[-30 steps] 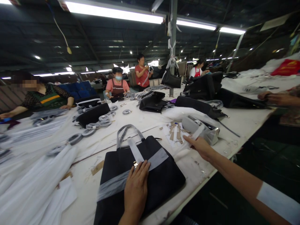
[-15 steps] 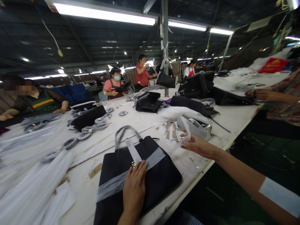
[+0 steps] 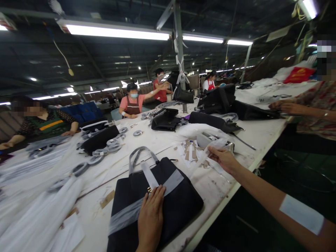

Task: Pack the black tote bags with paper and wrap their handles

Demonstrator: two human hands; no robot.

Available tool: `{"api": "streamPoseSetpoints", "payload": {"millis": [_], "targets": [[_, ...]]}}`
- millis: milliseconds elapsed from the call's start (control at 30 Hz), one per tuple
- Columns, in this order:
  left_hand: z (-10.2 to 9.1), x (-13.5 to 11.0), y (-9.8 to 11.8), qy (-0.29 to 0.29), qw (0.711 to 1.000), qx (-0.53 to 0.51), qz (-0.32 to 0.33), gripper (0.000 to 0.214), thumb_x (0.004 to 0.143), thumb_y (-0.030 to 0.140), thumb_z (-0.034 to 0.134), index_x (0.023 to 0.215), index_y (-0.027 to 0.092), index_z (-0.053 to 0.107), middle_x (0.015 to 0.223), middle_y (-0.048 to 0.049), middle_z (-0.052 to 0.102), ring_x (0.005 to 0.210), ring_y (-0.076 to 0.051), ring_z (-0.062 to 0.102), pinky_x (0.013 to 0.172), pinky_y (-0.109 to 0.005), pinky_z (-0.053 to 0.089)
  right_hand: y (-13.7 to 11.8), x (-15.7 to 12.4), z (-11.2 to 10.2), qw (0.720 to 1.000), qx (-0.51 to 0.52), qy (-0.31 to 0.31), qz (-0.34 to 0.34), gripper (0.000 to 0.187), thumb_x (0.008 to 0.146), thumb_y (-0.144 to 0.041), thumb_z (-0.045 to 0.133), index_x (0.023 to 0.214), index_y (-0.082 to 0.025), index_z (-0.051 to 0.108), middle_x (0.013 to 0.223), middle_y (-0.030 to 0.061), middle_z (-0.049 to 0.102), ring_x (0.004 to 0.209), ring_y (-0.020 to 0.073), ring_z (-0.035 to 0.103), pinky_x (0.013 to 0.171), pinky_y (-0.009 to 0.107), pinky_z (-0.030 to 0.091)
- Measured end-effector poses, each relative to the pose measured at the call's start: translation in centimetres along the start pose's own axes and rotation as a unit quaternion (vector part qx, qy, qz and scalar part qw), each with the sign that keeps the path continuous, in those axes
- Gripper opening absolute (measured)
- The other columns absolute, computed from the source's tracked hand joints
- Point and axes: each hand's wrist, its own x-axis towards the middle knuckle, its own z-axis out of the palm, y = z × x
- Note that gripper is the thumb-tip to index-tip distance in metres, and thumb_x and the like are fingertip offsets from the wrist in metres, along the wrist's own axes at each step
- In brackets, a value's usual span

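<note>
**Left hand (image 3: 151,211) spread on a black handbag (image 3: 181,206); right hand (image 3: 222,159) pinching a translucent strip (image 3: 198,165).**

The left hand lies palm down on the bag's front, fingers extended and side by side, gripping nothing. The right hand, to the right and farther off, is narrowed at the fingertips around the strip, which slants down toward the bag's upper right side; whether it touches the bag cannot be made out. The handbag lies flat on the tabletop (image 3: 215,196), its wrapped handles (image 3: 141,151) pointing away from the wearer. A cloudy band (image 3: 173,180) crosses its front, and a white strip (image 3: 149,175) runs down to a gold-coloured clasp (image 3: 149,190).

Partly concealed: the left hand covers the middle of the band and adjoins the clasp. The bag's near end and the left forearm are cut off by the lower border. Film and the right hand mask much of a grey object (image 3: 202,139), whose form is unclear.

Margins: the near edge of the tabletop runs obliquely from lower centre to upper right, beneath the right forearm. White surface separates the bag's right side from this edge. Paper pieces (image 3: 190,152) lie between bag and grey object; white sheeting (image 3: 52,210) borders the left. Farther out are coiled straps (image 3: 137,133), more black bags (image 3: 165,120) and, at far right, a co-worker (image 3: 312,105) in a patterned sleeve.
</note>
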Motion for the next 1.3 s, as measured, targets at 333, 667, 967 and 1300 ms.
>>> {"api": "streamPoseSetpoints", "payload": {"millis": [333,667,967,1300], "targets": [[0.6,-0.3,-0.6,0.016,1.0,0.012,0.025,0.046,0.099,0.013,0.037,0.14,0.029,0.051,0.142,0.0026,0.057,0.131,-0.022,0.054,0.104,-0.048,0.052,-2.9,3.0,-1.3,0.994,0.044,0.081,-0.049,0.011,0.077,-0.011,0.077,0.078,-0.019,0.07,0.075,0.0007,0.074,0.067,0.0136,0.069,0.064,0.02,0.062],[0.5,-0.2,-0.4,0.015,1.0,-0.016,0.009,0.047,0.099,0.015,0.039,0.141,0.031,0.05,0.142,0.0029,0.057,0.131,-0.022,0.054,0.107,-0.049,0.049,-3.7,3.9,-2.0,0.989,0.046,0.123,-0.067,0.01,0.084,-0.019,0.072,0.081,-0.021,0.062,0.081,0.0017,0.073,0.078,0.0161,0.071,0.069,0.022,0.062],[0.0,0.0,0.1,0.005,1.0,-0.027,-0.009,0.045,0.1,0.015,0.039,0.139,0.031,0.052,0.141,-0.0003,0.058,0.131,-0.022,0.055,0.107,-0.049,0.048,1.9,-4.7,-0.9,0.994,0.01,0.032,0.099,0.028,0.085,-0.04,0.073,0.102,-0.02,0.063,0.11,0.0129,0.072,0.109,0.0244,0.067,0.1,0.036,0.055],[0.0,0.0,0.2,0.013,1.0,-0.026,-0.01,0.046,0.099,0.013,0.039,0.14,0.03,0.052,0.141,0.0021,0.058,0.132,-0.022,0.053,0.108,-0.049,0.048,3.5,-6.3,5.1,0.971,-0.079,-0.037,0.223,0.05,0.084,-0.05,0.071,0.118,-0.017,0.055,0.105,0.0177,0.071,0.09,0.0278,0.073,0.084,0.042,0.061]]}}
